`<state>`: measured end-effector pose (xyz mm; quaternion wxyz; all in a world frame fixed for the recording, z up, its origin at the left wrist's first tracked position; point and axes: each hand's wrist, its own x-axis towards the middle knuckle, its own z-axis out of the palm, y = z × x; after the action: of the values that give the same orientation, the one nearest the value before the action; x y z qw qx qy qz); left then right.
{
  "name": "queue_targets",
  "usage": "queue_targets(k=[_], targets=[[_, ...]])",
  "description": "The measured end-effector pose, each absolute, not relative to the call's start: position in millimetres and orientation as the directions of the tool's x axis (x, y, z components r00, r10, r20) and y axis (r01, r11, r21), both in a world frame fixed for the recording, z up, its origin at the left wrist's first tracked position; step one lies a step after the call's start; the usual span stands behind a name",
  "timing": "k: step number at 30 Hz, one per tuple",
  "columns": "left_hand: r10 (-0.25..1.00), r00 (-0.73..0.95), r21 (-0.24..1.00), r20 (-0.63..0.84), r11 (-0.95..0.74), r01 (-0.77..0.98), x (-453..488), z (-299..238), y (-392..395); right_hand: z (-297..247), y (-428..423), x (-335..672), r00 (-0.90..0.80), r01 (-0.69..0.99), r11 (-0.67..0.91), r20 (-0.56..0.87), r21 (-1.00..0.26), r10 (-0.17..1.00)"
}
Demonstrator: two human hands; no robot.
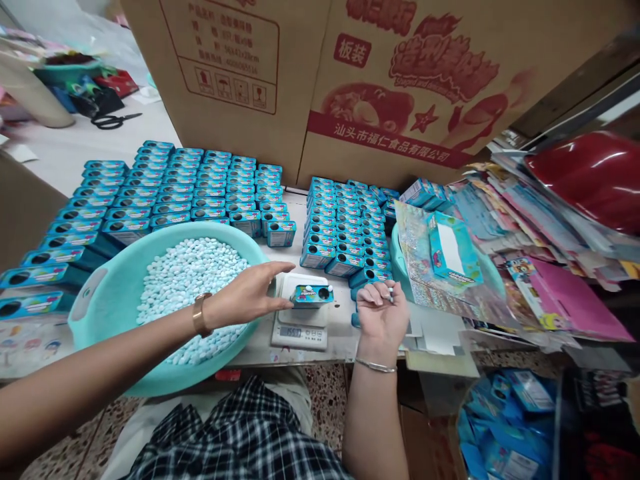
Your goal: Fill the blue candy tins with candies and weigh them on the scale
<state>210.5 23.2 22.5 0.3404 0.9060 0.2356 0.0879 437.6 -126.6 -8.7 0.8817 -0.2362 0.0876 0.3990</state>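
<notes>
A small blue box [311, 294] with a dark round hole in its top stands on a white digital scale [301, 337], and a couple of white candies rest on that top. My left hand [246, 293] is at the box's left end, thumb and fingers apart; whether the thumb tip touches the box I cannot tell. To the right of the scale, my right hand [381, 310] is turned palm up with its fingers curled, a small white candy showing at the fingertips. Under my left forearm is a turquoise basin [113, 300] holding many pale candies [193, 273].
Rows of blue boxes [173, 183] fill the table behind the basin, with more rows [336, 220] behind the scale. A large cardboard carton [295, 87] stands at the back. On the right are another turquoise basin [493, 273], stacked packaging and a pink sheet [575, 297]. Scissors [113, 121] lie back left.
</notes>
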Motion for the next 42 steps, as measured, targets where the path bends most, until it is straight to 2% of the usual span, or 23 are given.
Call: queue_targets(k=[5, 10, 13, 15, 19, 24, 32, 38, 42], targets=[[0.451, 0.892, 0.569, 0.040, -0.744, 0.351, 216, 18, 14, -6, -117, 427, 0.672, -0.738, 0.544, -0.366, -0.399, 0.644], [0.356, 0.927, 0.384, 0.118, -0.877, 0.288, 230, 21, -3, 2, -103, 413, 0.711, -0.687, 0.499, -0.346, -0.529, 0.612], [0.371, 0.918, 0.329, 0.139, -0.892, 0.310, 233, 23, -7, 5, -101, 409, 0.755, -0.609, 0.477, -0.277, -0.634, 0.595], [0.393, 0.908, 0.329, 0.146, -0.885, 0.330, 234, 22, -6, 5, -103, 411, 0.768, -0.582, 0.476, -0.251, -0.659, 0.589], [0.399, 0.903, 0.331, 0.160, -0.883, 0.332, 235, 20, 0, 0, -112, 421, 0.747, -0.623, 0.485, -0.284, -0.613, 0.601], [0.354, 0.915, 0.302, 0.193, -0.909, 0.288, 241, 14, 1, -10, -121, 429, 0.765, -0.622, 0.501, -0.331, -0.601, 0.552], [0.213, 0.954, 0.204, 0.209, -0.964, 0.170, 252, 1, 2, -16, -120, 428, 0.753, -0.642, 0.495, -0.359, -0.586, 0.551], [0.283, 0.937, 0.187, 0.205, -0.951, 0.246, 254, -3, 3, -13, -124, 423, 0.727, -0.668, 0.492, -0.351, -0.558, 0.590], [0.352, 0.896, 0.312, 0.272, -0.913, 0.264, 260, 14, -7, -11, -129, 412, 0.764, -0.622, 0.530, -0.297, -0.576, 0.573]])
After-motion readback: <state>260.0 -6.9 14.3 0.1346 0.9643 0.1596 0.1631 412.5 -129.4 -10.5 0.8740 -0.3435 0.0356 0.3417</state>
